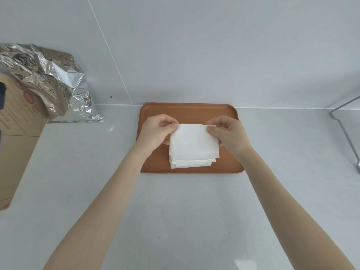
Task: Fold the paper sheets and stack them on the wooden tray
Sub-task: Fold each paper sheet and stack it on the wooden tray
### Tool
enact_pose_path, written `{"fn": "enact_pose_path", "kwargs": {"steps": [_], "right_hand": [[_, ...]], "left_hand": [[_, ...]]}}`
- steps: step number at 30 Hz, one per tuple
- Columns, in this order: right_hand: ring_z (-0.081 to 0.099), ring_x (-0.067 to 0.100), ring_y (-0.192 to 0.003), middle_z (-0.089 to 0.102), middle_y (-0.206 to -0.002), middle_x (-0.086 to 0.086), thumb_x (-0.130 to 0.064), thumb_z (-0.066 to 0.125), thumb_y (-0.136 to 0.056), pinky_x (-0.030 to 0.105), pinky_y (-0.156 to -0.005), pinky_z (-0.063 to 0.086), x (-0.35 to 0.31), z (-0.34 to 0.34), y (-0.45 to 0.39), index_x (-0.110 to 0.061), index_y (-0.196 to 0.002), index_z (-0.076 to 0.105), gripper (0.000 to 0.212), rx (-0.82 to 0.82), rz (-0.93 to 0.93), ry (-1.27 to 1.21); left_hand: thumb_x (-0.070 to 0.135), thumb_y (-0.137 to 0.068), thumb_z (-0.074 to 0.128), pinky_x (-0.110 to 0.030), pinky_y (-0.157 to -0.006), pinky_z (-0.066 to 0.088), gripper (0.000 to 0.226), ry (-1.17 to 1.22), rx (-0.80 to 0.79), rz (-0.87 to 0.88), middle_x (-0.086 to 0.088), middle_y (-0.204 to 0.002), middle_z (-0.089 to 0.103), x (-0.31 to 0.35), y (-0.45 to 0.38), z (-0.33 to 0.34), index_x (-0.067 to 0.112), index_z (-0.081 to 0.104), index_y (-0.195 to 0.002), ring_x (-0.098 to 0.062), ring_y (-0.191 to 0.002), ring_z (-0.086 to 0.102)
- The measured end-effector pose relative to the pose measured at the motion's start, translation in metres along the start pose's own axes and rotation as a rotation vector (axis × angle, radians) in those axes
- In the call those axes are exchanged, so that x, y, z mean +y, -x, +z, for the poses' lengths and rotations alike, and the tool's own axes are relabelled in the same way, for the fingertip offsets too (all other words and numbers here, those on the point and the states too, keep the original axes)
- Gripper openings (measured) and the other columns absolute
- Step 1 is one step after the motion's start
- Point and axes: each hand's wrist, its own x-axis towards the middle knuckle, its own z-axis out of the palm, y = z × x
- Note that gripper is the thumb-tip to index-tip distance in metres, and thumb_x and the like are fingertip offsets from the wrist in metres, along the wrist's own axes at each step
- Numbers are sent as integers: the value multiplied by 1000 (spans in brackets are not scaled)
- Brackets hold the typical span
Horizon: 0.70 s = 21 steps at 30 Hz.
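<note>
A wooden tray lies on the grey counter against the back wall. On it rests a stack of folded white paper sheets, their near edges fanned slightly. The top folded sheet is held over the stack by both hands. My left hand pinches its far left corner between thumb and fingers. My right hand pinches its far right corner the same way. Both forearms reach in from the bottom of the view.
A crumpled silver foil bag leans on a cardboard box at the left. A metal wire rack leg stands at the right edge. The grey counter spreads between me and the tray.
</note>
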Motion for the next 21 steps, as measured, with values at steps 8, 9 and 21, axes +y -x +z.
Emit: {"fn": "enact_pose_path", "kwargs": {"steps": [8,9,21], "right_hand": [[55,18,-66,57,-69,-4,-10,57,-81,24,-50,46,32,16,-17,-28,-71,61,20,17,31,122],[56,19,-68,57,-69,-5,-11,58,-81,28,-55,48,34,17,-18,-29,-71,61,20,20,37,133],[54,23,-79,52,-94,2,-17,53,-84,30,-61,38,43,31,-11,-13,-99,57,16,164,-76,523]], "left_hand": [[13,-83,59,-11,-37,44,8,-179,47,5,-9,-81,67,-31,-17,10,9,65,-87,-15,-55,56],[14,-83,59,-10,-38,44,9,-191,45,6,-9,-81,67,-33,-18,11,9,65,-88,-14,-56,56],[15,-75,67,-29,-77,47,28,-410,49,68,-5,-100,61,-39,-10,19,14,59,-101,-19,-85,56]]}}
